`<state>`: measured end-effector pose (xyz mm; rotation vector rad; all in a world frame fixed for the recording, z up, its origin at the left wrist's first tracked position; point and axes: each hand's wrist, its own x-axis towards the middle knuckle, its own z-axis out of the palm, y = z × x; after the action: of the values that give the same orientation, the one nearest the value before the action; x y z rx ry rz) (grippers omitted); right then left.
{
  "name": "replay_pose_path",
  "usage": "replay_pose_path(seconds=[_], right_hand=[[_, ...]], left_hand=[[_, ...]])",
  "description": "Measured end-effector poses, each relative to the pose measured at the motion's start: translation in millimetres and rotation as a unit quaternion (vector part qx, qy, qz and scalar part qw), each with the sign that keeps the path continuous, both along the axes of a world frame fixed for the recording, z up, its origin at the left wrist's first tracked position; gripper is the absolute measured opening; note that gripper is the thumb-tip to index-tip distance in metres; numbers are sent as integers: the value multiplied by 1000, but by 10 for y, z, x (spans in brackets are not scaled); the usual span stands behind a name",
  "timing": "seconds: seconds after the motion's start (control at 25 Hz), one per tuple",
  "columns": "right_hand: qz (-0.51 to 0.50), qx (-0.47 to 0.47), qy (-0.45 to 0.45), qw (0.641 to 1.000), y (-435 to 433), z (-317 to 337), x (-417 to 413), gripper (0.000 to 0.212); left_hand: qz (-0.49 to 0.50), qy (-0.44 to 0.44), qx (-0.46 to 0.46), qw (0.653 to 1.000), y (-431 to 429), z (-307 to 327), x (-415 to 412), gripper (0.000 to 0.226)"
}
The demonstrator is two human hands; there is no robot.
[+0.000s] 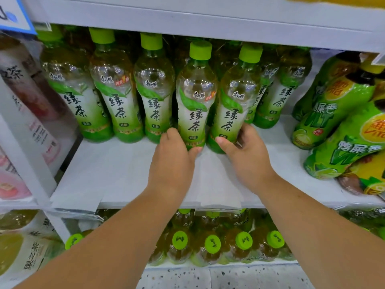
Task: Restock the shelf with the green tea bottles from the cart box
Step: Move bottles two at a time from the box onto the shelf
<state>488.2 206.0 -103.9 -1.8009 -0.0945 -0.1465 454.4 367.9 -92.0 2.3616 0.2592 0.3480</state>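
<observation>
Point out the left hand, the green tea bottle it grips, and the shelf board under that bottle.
left hand [170, 163], head view, back of the hand.
green tea bottle [194, 116], head view, front of the label.
shelf board [116, 170], head view, bare top surface.
</observation>
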Motion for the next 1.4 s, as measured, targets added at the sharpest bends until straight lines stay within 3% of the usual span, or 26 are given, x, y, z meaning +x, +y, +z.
replay_pose_path(seconds=[0.32, 0.6, 0.8, 1.12, 1.4], right_hand=[[34, -14, 30, 999, -83, -98, 37, 52], [-6, -19, 37, 999, -22, -146, 85, 67], [-6, -74, 30, 997, 9, -127, 88, 52], [-9, -34, 74, 997, 19, -102, 166, 49], [6, -73, 49, 996, 7, -141, 183, 46]], left_hand=[[43, 20, 24, 999, -18, -80, 74, 44], [49, -5, 9, 999, -38, -137, 70, 44], [42, -20, -24, 999, -25, -167, 45, 62], [49, -22, -28, 998, -17, -173, 74, 58], [46, -35, -22, 998, -24, -180, 67, 57]])
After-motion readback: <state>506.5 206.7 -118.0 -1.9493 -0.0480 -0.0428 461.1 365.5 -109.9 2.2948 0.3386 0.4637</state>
